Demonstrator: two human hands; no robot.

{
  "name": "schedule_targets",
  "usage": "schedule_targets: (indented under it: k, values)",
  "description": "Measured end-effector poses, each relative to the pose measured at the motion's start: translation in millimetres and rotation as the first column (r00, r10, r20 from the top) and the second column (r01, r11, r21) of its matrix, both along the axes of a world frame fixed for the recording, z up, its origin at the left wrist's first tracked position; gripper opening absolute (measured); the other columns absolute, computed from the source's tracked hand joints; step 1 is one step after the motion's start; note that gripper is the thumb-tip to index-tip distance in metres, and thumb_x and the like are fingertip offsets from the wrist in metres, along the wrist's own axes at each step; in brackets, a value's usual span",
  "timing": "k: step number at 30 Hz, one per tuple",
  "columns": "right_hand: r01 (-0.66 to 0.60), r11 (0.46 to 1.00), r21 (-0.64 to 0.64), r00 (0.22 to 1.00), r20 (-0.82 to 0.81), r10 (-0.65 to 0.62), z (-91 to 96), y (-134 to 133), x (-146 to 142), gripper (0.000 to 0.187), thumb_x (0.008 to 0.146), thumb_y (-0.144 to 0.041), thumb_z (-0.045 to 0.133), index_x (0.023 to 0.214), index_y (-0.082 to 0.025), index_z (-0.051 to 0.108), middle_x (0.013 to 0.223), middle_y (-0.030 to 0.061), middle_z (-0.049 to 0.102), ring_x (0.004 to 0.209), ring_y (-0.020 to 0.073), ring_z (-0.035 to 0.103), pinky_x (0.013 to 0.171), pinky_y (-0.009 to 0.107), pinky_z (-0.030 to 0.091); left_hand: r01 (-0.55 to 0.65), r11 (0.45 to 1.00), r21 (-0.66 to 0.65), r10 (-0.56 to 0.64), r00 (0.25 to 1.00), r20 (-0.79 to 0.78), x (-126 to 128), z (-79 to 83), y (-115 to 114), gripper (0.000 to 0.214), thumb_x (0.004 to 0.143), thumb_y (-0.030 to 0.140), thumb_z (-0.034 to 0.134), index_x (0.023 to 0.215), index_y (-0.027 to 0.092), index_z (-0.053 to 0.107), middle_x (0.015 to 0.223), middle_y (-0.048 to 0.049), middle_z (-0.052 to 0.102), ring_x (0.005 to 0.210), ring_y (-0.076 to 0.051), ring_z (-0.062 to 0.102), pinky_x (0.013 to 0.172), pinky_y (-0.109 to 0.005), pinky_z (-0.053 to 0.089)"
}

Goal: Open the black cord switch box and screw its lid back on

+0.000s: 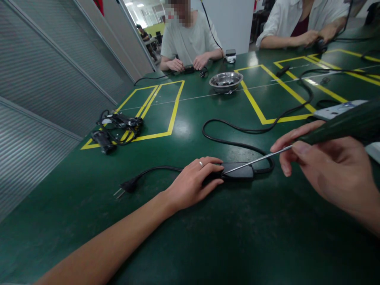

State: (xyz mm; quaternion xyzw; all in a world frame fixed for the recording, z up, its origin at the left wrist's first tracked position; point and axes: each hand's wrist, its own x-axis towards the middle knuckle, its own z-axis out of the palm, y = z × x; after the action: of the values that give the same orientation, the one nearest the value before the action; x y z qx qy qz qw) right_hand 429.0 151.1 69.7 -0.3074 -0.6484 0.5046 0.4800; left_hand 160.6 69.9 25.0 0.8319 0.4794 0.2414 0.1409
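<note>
A black power adapter (242, 171) lies flat on the green table. Over its left end rests my left hand (197, 178), fingers closed around the casing, a ring on one finger. From under that hand a cord runs left to a two-pin plug (129, 186); a thicker cable (228, 144) leaves the adapter's right end. My right hand (329, 170) grips a screwdriver (338, 122) with a thick dark handle and a long thin shaft. Its tip meets the adapter beside my left fingertips; my fingers partly hide the exact contact spot.
A metal bowl (226, 81) with small dark items stands farther back. Bundled black cables (118, 126) lie at the left on yellow tape outlines. Two people (190, 43) sit across the table, their hands on black devices. A light-coloured flat object (338, 109) lies at the right.
</note>
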Motion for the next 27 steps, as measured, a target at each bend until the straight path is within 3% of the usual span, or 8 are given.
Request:
schedule_targets:
  k: [5, 8, 14, 19, 22, 25, 27]
  values:
    - [0.253, 0.967, 0.018, 0.950, 0.188, -0.251, -2.6, 0.8, -1.6, 0.016, 0.080, -0.037, 0.070, 0.079, -0.021, 0.069, 0.071, 0.0032, 0.071, 0.047, 0.0126, 0.059, 0.041, 0.026, 0.042, 0.006, 1.000, 0.001, -0.006, 1.000, 0.003, -0.1, 0.2, -0.3, 0.028, 0.094, 0.028, 0.056, 0.121, 0.019, 0.052, 0.130, -0.0117, 0.056, 0.118, -0.023, 0.056, 0.097, -0.041, 0.049]
    - [0.296, 0.955, -0.005, 0.936, 0.199, -0.289, -5.6, 1.4, -2.4, 0.021, 0.079, -0.040, 0.070, 0.076, -0.019, 0.070, 0.061, 0.0029, 0.069, 0.045, 0.0127, 0.059, 0.042, 0.026, 0.044, 0.003, 1.000, -0.001, -0.003, 1.000, 0.001, -0.3, 0.2, -0.4, 0.029, 0.094, 0.028, 0.056, 0.121, 0.019, 0.052, 0.130, -0.0112, 0.056, 0.119, -0.022, 0.055, 0.098, -0.040, 0.048]
    - [0.278, 0.926, -0.255, 0.959, 0.014, -0.284, -7.1, 3.7, -9.9, 0.023, 0.072, -0.037, 0.077, 0.077, -0.017, 0.069, 0.079, 0.0059, 0.073, 0.048, 0.0109, 0.059, 0.045, 0.025, 0.050, -0.001, 1.000, -0.002, 0.001, 1.000, -0.005, -0.4, 0.4, -0.4, 0.029, 0.094, 0.028, 0.056, 0.121, 0.019, 0.052, 0.130, -0.0111, 0.056, 0.118, -0.022, 0.056, 0.097, -0.040, 0.049]
    - [0.251, 0.883, -0.396, 0.959, -0.022, -0.282, -6.3, 11.8, -9.5, 0.024, 0.071, -0.037, 0.077, 0.077, -0.015, 0.068, 0.072, 0.0049, 0.069, 0.046, 0.0100, 0.056, 0.042, 0.024, 0.048, -0.005, 1.000, -0.007, 0.005, 1.000, -0.008, 0.4, 0.3, -0.5, 0.028, 0.094, 0.028, 0.056, 0.120, 0.019, 0.052, 0.130, -0.0104, 0.056, 0.118, -0.021, 0.055, 0.098, -0.039, 0.048]
    - [0.253, 0.869, -0.425, 0.958, -0.018, -0.287, -5.1, 19.5, -4.3, 0.030, 0.075, -0.043, 0.072, 0.087, -0.016, 0.068, 0.060, 0.0017, 0.061, 0.044, 0.0098, 0.051, 0.039, 0.023, 0.041, -0.001, 1.000, -0.010, 0.001, 1.000, -0.011, 0.0, -0.6, -0.3, 0.029, 0.094, 0.028, 0.056, 0.121, 0.019, 0.052, 0.130, -0.0108, 0.056, 0.119, -0.022, 0.055, 0.099, -0.040, 0.048]
    - [0.188, 0.878, -0.441, 0.981, 0.043, -0.188, -3.8, 27.3, 2.7, 0.038, 0.081, -0.052, 0.062, 0.101, -0.020, 0.066, 0.046, -0.0052, 0.043, 0.035, 0.0087, 0.035, 0.032, 0.024, 0.026, 0.001, 1.000, -0.016, -0.001, 1.000, -0.016, -1.2, 0.3, -0.1, 0.029, 0.095, 0.029, 0.054, 0.122, 0.019, 0.050, 0.131, -0.0108, 0.055, 0.121, -0.022, 0.053, 0.100, -0.040, 0.047]
    - [0.199, 0.909, -0.365, 0.962, 0.248, -0.111, -3.0, 30.9, 6.7, 0.042, 0.083, -0.059, 0.055, 0.100, -0.021, 0.064, 0.043, -0.0067, 0.037, 0.033, 0.0087, 0.030, 0.033, 0.026, 0.022, 0.000, 1.000, -0.013, 0.000, 1.000, -0.023, -0.9, 3.9, -0.5, 0.030, 0.096, 0.030, 0.052, 0.124, 0.019, 0.048, 0.133, -0.0113, 0.053, 0.122, -0.022, 0.052, 0.101, -0.041, 0.046]
